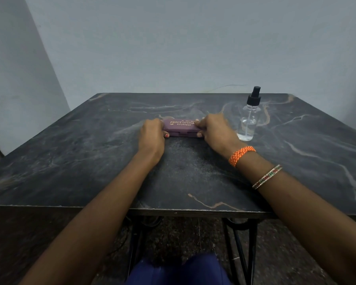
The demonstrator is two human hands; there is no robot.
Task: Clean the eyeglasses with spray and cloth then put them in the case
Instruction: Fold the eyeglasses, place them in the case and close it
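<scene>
Gripping the closed case [181,128] by its ends, both hands [152,136] hide its corners.

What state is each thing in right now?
Case: closed, flat on the table, gripped at both ends.
Spray bottle: upright, capped, partly filled, untouched.
Left hand: grips the case's left end.
Right hand: grips the case's right end.
Eyeglasses, cloth: not visible.
</scene>
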